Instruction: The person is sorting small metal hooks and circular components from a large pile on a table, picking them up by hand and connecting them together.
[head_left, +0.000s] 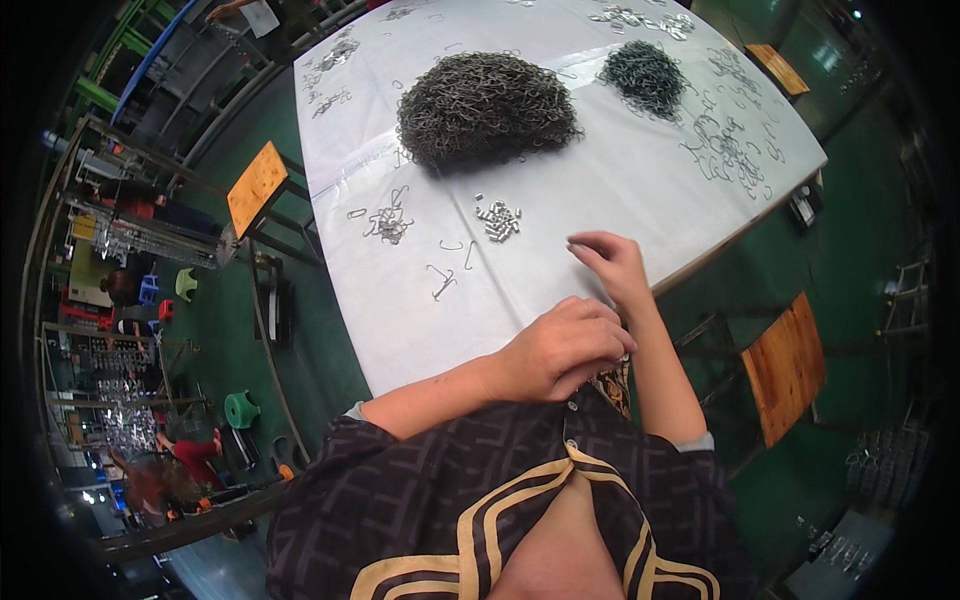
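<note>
My left hand (570,347) is closed, its fingers curled close to my shirt front. A small shiny bit shows by its fingertips, too small to name. Higher and to the right, my right hand (615,265) hovers over the table's near part, thumb and forefinger tips drawn together; anything between them is too small to see. Beyond it lies a little heap of short silvery metal sleeves (499,221). Left of that heap are a loose cluster of bent wire hooks (388,222) and a few single wire hooks (441,284).
A large dark mound of wire hooks (485,110) sits mid-table on the white cover (600,180). Behind right are a smaller greenish mound (643,80) and scattered hooks (735,155). Wooden stools (790,365) (257,187) flank the table. People and racks are at left.
</note>
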